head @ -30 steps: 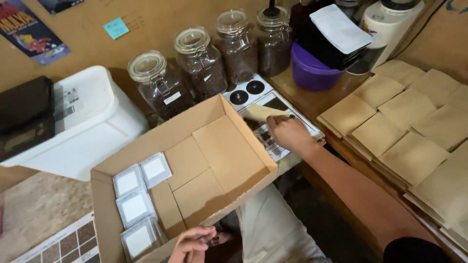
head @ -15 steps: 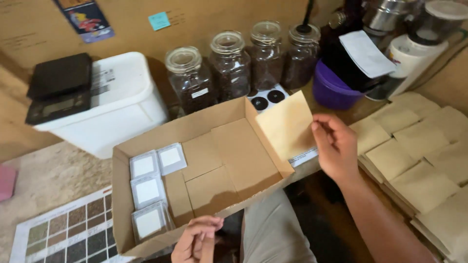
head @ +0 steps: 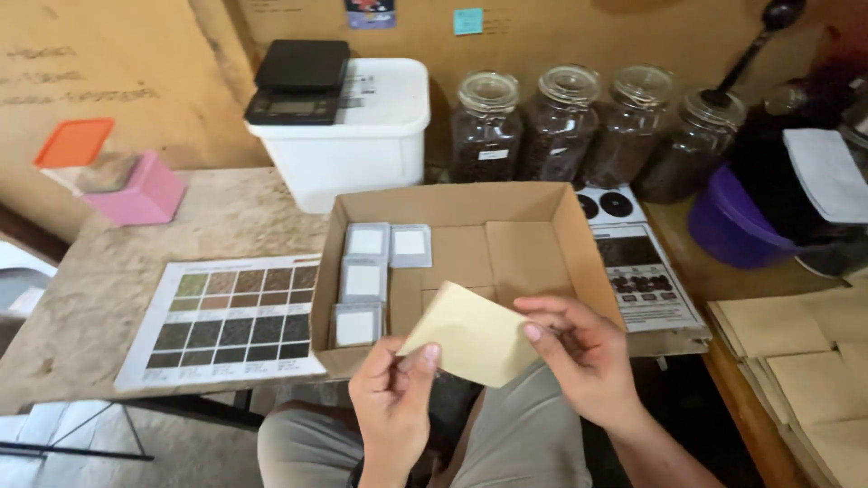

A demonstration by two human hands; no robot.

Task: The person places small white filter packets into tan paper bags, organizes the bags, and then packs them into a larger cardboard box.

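- Nearest: left hand (head: 391, 398) pinching the lower left corner of a tan paper pouch (head: 475, 343), thumb on the front face, other fingers behind and out of sight.
- Right hand (head: 583, 354) clamped on the pouch's right edge, fingertips curled over the upper corner, thumb tucked behind.
- Pouch held flat and tilted, above the lap and overlapping the front wall of the open cardboard box (head: 452, 203).
- Step in hand, by the look of it: one pouch held up for handling, ahead of joining the packing in the box.
- Next move likely calling for a firm two-handed grip and a check on which end opens; impossible to tell whether the pouch is empty or sealed.
- Inside the box, at its left: four small square packets (head: 364, 280) with white faces, laid flat side by side; the rest of the floor bare cardboard.
- Left of the box: a printed colour chart (head: 237, 316) lying on the table (head: 108, 271).
- Right edge: a stack of similar tan pouches (head: 796, 334), cut off by the frame.
- Further back: a white tub (head: 362, 145) with a black scale (head: 298, 81) on top, four glass jars (head: 570, 126) of dark contents, and a purple bowl (head: 723, 230).
- Far left: a pink container (head: 140, 190), contents unclear.
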